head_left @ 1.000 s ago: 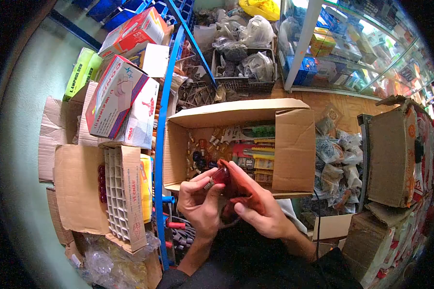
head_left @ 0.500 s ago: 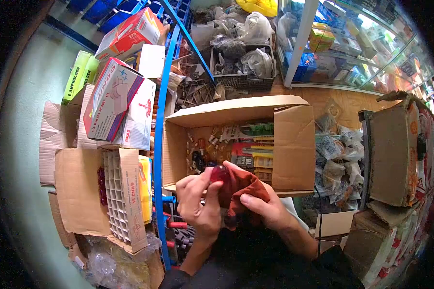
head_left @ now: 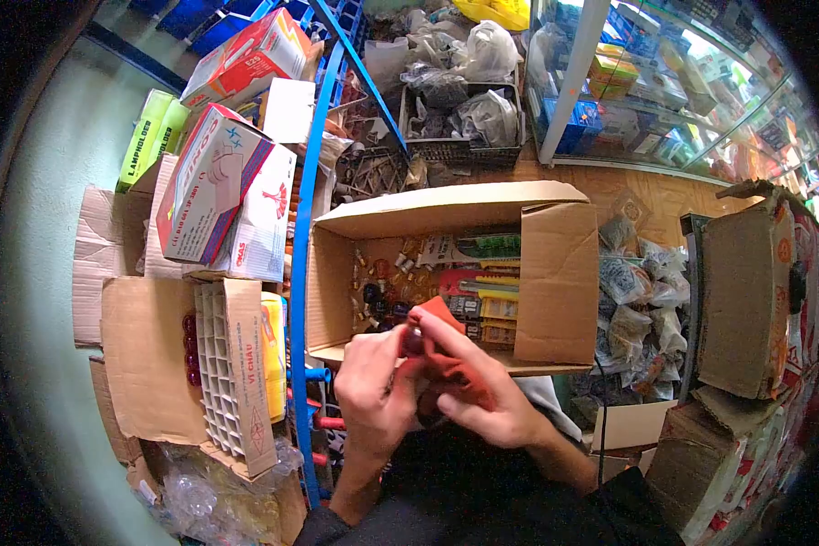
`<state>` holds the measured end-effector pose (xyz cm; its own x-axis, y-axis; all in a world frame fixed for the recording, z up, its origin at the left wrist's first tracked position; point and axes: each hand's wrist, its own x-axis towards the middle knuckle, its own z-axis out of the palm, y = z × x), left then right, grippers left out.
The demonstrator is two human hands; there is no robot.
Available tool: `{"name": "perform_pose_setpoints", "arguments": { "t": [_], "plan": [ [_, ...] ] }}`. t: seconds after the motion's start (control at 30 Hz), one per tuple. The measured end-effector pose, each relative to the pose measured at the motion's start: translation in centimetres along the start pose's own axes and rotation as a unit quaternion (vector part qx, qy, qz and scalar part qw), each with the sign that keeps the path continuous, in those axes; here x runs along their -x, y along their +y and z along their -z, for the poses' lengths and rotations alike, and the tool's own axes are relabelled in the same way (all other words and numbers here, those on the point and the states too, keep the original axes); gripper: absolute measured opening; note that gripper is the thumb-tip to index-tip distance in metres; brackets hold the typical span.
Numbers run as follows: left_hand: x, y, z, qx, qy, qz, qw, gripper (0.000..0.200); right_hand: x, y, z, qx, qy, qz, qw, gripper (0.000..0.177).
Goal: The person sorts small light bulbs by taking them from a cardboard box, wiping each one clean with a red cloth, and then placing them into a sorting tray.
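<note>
My left hand (head_left: 369, 393) is closed round a dark red bulb (head_left: 413, 342), mostly covered by the fingers. In my right hand (head_left: 496, 400) a rust-red cloth (head_left: 441, 312) is bunched up and pressed against the bulb. Both hands meet over the near edge of an open cardboard box (head_left: 555, 291). Inside it lie several small bulbs (head_left: 382, 267) on the left, with packaged yellow-handled knives (head_left: 498, 293) on the right.
To the left, a cardboard carton (head_left: 150, 364) holds a white divider grid (head_left: 217, 382) and red bulbs (head_left: 191, 350). A blue metal post (head_left: 302, 273) stands beside the box. Bagged small parts (head_left: 642, 282) lie on the right, and a glass cabinet (head_left: 646, 91) stands behind.
My hands have drawn closer together round the bulb, and more of it is hidden. The cloth's upper corner now stands up above my right fingers.
</note>
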<state>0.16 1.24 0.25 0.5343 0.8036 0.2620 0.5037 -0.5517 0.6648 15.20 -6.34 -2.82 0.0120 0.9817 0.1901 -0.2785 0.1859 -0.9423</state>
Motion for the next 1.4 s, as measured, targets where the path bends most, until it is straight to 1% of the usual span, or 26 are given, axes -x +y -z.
{"name": "perform_pose_setpoints", "arguments": {
  "t": [0.03,0.07,0.1,0.13,0.17,0.2,0.3,0.33,0.43,0.47,0.53,0.57,0.6,0.63,0.7,0.73,0.83,0.87,0.97,1.0,1.03,1.1,1.17,1.2,1.3,1.4],
  "plan": [
    [-0.1,0.0,0.1,-0.023,-0.018,-0.043,0.999,0.033,-0.1,0.2,0.1,-0.074,0.009,-0.018,0.997,0.075],
    [-0.4,0.4,0.1,-0.02,-0.022,-0.059,0.998,0.034,0.0,0.2,0.1,-0.149,0.019,-0.036,0.988,0.076],
    [-0.3,1.1,0.0,0.044,-0.005,0.028,0.999,0.034,0.1,0.0,0.0,-0.158,0.021,-0.047,0.986,0.077],
    [-0.4,2.0,-0.2,0.108,0.014,0.113,0.988,0.034,0.1,-0.6,0.0,-0.166,0.021,-0.056,0.984,0.078],
    [-0.4,2.4,-0.4,0.171,0.031,0.196,0.965,0.034,0.1,-0.9,0.0,-0.173,0.023,-0.065,0.983,0.079],
    [-0.1,1.8,-0.8,0.21,0.057,0.206,0.954,0.036,0.2,-0.8,0.5,-0.12,-0.003,-0.058,0.991,0.079],
    [-0.3,0.3,-1.6,0.149,0.098,0.068,0.982,0.038,0.5,-0.9,0.3,-0.013,-0.021,-0.033,0.999,0.08],
    [-0.7,1.2,-1.5,0.113,0.093,0.067,0.987,0.041,0.5,-1.0,0.3,0.031,-0.034,-0.03,0.998,0.081],
    [-1.1,1.5,-1.8,0.098,0.107,0.043,0.988,0.045,0.7,-1.0,0.2,0.066,-0.045,-0.048,0.996,0.081],
    [-1.2,1.1,-1.6,0.087,0.097,0.021,0.991,0.047,0.9,-1.0,0.1,0.058,-0.042,-0.05,0.996,0.082],
    [-1.2,1.5,-0.8,0.089,0.048,0.042,0.994,0.047,1.2,-1.1,0.0,0.041,-0.034,-0.054,0.997,0.082],
    [-1.3,1.7,-0.5,0.091,0.024,0.051,0.994,0.047,1.3,-1.2,-0.1,-0.038,-0.02,-0.06,0.997,0.083],
    [-1.4,1.5,-0.4,0.081,0.006,0.012,0.997,0.05,1.2,-1.2,-0.2,-0.116,-0.004,-0.064,0.991,0.084],
    [-1.4,1.6,-0.4,0.083,0.005,0.006,0.997,0.051,1.2,-1.2,-0.2,-0.194,0.012,-0.066,0.979,0.085],
    [-1.3,2.1,-0.6,0.086,0.0,-0.004,0.996,0.055,1.1,-1.0,0.0,-0.256,0.014,-0.064,0.965,0.087],
    [-0.2,2.0,-1.7,0.262,0.038,0.102,0.959,0.053,1.0,-1.1,0.1,-0.267,0.01,-0.061,0.962,0.087],
    [0.1,0.3,-2.3,0.284,0.068,0.1,0.951,0.046,1.1,-1.1,0.3,-0.23,-0.005,-0.065,0.971,0.089],
    [-0.2,-0.1,-2.4,0.272,0.084,0.072,0.956,0.037,1.1,-1.1,0.0,-0.22,-0.005,-0.068,0.973,0.09],
    [-0.6,0.2,-2.3,0.164,0.057,-0.009,0.985,0.033,1.2,-1.0,0.0,-0.234,0.011,-0.06,0.97,0.089],
    [-0.4,0.4,-2.4,0.129,0.055,-0.035,0.99,0.029,1.0,-0.8,0.2,-0.25,0.02,-0.044,0.967,0.089],
    [-0.1,1.0,-2.4,0.133,0.042,-0.009,0.99,0.031,0.9,-0.7,0.4,-0.235,0.013,-0.037,0.971,0.088],
    [-0.3,0.8,-2.8,0.132,0.074,-0.012,0.988,0.033,0.6,-0.6,0.6,-0.204,-0.002,-0.022,0.979,0.086],
    [0.0,1.2,-3.1,0.18,0.118,0.075,0.974,0.033,0.5,-1.0,0.7,-0.115,-0.029,-0.023,0.993,0.086],
    [0.0,1.4,-3.3,0.204,0.139,0.119,0.962,0.034,0.6,-0.5,0.7,-0.097,-0.044,-0.009,0.994,0.087],
    [-0.6,1.2,-2.7,0.134,0.11,0.004,0.985,0.033,0.6,-0.8,0.3,-0.11,-0.028,-0.017,0.993,0.086],
    [-0.6,-0.1,-2.6,0.199,0.092,0.025,0.975,0.039,0.5,-0.7,0.8,-0.084,-0.045,-0.02,0.995,0.085]
  ]
}}
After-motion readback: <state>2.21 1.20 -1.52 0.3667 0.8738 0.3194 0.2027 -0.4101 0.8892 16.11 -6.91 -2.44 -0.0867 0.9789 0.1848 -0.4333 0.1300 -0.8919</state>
